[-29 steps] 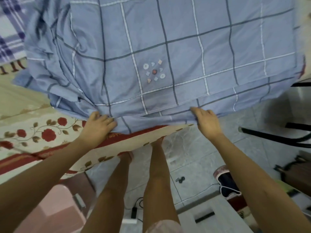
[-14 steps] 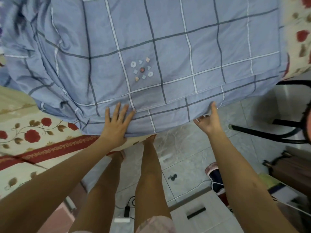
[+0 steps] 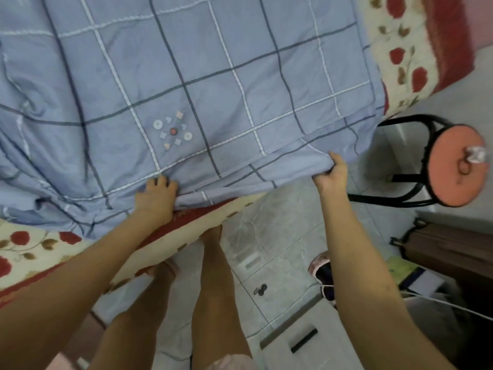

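A blue checked blanket (image 3: 213, 84) with a small flower motif (image 3: 173, 130) lies spread over a bed with a cream, rose-patterned cover (image 3: 32, 249). My left hand (image 3: 156, 196) grips the blanket's near hem with curled fingers, close to the bed's front edge. My right hand (image 3: 332, 173) pinches the same hem further right, thumb on top, where the fabric hangs past the mattress over the floor.
A black-legged stool with a round orange seat (image 3: 453, 166) stands right of the bed. Brown furniture (image 3: 453, 252) sits at the right edge. My legs (image 3: 213, 289) stand on grey floor tiles, with a shoe (image 3: 321, 271) and cables nearby.
My left hand went from flat with spread fingers on the blanket to gripping its hem. My right hand shifted right along the hem. The view swung right, showing the stool.
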The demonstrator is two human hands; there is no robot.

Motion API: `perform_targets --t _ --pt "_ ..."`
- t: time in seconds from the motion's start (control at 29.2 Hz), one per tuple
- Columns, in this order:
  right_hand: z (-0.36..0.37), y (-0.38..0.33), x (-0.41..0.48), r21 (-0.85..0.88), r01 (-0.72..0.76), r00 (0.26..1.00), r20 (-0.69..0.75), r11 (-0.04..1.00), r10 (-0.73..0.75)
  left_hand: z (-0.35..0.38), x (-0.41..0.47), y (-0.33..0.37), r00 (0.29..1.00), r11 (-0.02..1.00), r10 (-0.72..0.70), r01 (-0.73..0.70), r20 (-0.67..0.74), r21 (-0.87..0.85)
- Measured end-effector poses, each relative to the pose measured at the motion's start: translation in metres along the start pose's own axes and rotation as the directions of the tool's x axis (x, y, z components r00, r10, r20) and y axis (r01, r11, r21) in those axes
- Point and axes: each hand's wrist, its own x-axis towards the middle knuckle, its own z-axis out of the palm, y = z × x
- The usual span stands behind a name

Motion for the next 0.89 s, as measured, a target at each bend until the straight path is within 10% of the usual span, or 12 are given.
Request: perform_targets --t 0.14,0.24,0.41,0.58,0.72,0.89 --pt "0.032 -0.024 0.002 -0.27 0.105 0.991 0.107 0.957 -0.079 -0.044 0.01 0.015 0.969 0.992 0.102 -0.081 0.227 -0.1" --pt "0.06 -0.016 -0.007 -0.686 0.36 0.933 0.261 0.632 -0.248 -0.08 0.013 0.04 0.98 0.875 0.199 -0.166 0.024 -0.455" --pt "0.077 0.016 0.003 -0.79 0.562 0.827 0.539 0.246 -0.159 -0.129 0.037 0.102 0.938 0.72 0.223 -0.341 -0.264 -0.604" --pt "0.043 0.025 0.018 -0.675 0.527 0.801 0.598 0.517 -0.036 -0.141 0.076 0.177 0.915 0.656 0.224 -0.396 -0.336 -0.642" --pt "0.031 0.001 0.045 -0.401 0.113 0.986 0.156 0.909 -0.053 -0.141 0.104 0.234 0.941 0.566 0.14 -0.332 -0.309 -0.755" --pt "0.033 -0.043 0.08 -0.089 -0.101 0.98 0.161 0.991 0.114 -0.14 0.132 0.275 0.908 0.79 -0.166 -0.111 -0.385 -0.603"
